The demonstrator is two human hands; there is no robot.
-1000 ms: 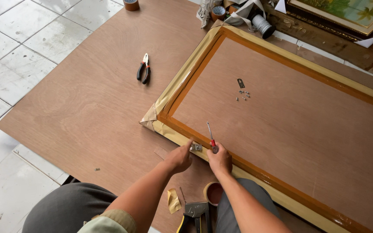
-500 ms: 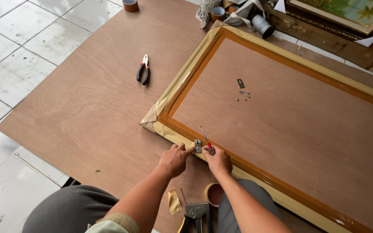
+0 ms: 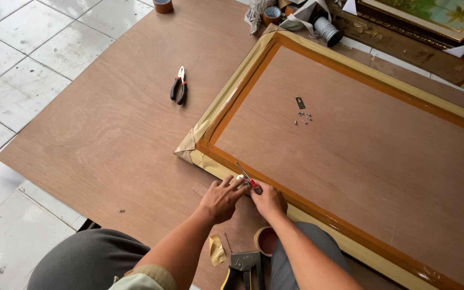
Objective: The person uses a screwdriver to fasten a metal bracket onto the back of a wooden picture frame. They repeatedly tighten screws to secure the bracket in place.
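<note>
A large picture frame [image 3: 226, 104] lies face down on a plywood sheet [image 3: 108, 129], its brown backing board edged with orange-brown tape. My right hand [image 3: 268, 201] grips a small red-handled screwdriver [image 3: 247, 178] at the frame's near edge, the shaft slanting up and to the left. My left hand [image 3: 222, 197] rests beside it, its fingertips pressing on a small piece at the screwdriver's tip; what the piece is cannot be made out. A small metal hanger plate [image 3: 300, 102] and several loose screws [image 3: 303, 118] lie on the backing board farther away.
Black-handled pliers [image 3: 179, 85] lie on the plywood to the left. A tape roll [image 3: 267, 240] and a staple gun [image 3: 244, 267] sit near my knees. Tape rolls [image 3: 271, 14], a wire spool [image 3: 328, 30] and a second framed picture [image 3: 436, 16] crowd the far edge. White floor tiles [image 3: 22, 70] lie left.
My left hand has slid right, closing up against the right hand at the frame's edge. The screwdriver has tilted from near upright to a slant.
</note>
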